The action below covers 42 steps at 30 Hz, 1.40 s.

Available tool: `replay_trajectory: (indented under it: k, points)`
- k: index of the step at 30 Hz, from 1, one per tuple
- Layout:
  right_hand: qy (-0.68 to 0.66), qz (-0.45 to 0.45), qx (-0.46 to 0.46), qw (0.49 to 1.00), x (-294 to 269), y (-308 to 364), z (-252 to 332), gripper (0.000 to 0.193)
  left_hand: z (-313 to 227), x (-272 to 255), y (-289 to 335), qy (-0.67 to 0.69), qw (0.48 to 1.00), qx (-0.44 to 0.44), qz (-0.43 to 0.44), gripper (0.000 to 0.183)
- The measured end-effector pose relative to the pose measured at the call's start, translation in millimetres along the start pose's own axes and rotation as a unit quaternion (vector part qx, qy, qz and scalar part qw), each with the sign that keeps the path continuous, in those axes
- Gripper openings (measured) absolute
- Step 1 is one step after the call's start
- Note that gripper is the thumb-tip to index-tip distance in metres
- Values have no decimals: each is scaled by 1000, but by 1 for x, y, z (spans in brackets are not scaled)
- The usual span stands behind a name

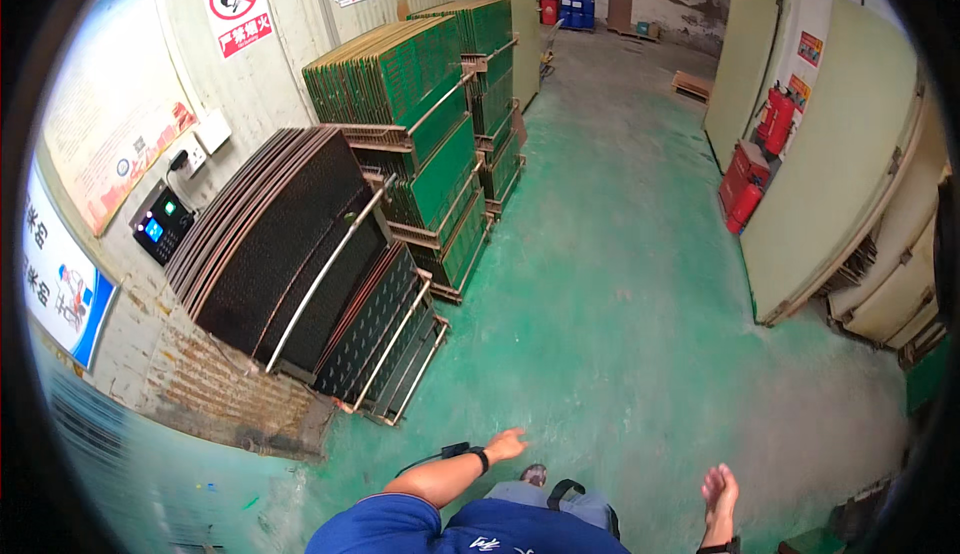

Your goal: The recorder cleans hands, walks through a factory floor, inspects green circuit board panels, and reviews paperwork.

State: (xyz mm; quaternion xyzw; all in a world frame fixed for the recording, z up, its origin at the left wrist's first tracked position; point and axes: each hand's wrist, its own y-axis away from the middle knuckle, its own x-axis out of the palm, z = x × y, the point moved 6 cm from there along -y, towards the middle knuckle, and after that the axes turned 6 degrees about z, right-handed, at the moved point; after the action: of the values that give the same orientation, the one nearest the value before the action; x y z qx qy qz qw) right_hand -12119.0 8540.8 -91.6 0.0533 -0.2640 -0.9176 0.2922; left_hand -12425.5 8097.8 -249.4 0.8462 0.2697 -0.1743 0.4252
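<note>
My left hand (506, 445) hangs over the green floor in front of my body, its loosely stretched fingers pointing right. Nothing shows in it. A dark band circles the left wrist, and a black object with a thin cable (453, 451) lies beside that forearm. Out to the right, my right hand (719, 495) is raised with the palm partly showing and nothing in it; its wrist also wears a dark band. Neither hand touches anything. Closest to the left hand is a metal rack of black panels (300, 244) along the left wall.
Beyond the black panels stand racks of green boards (440, 144). A red fire extinguisher (775, 119) and red boxes (743, 182) stand at the right, by an open pale door (835, 164). Blue drums (577, 9) stand far back; a wooden pallet (692, 87) lies near the right doorway.
</note>
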Motion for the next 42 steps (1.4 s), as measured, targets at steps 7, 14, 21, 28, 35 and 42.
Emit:
replay_trajectory:
  k: [7, 14, 21, 28, 35, 42]
  points:
    - [204, -18, 207, 957, -72, -193, -117, 53, 102, -56, -21, 57, 967, -239, 62, 51]
    - [262, 109, 221, 933, 49, -395, -96, 17, 86, -54, 19, 344, 854, -389, -32, 43]
    - [371, 193, 80, 905, 255, -571, 29, 20, 0, -77, -18, 435, 799, -414, -45, 39]
    - [360, 227, 10, 905, 392, -658, 107, 14, -25, -117, -107, 518, 753, -400, -70, 36]
    - [423, 249, 47, 870, 468, -692, 119, 17, 16, -176, -225, 506, 831, -225, -48, 32]
    - [372, 197, 117, 899, 520, -739, 155, 17, -10, -352, -305, 554, 763, -308, -131, 34]
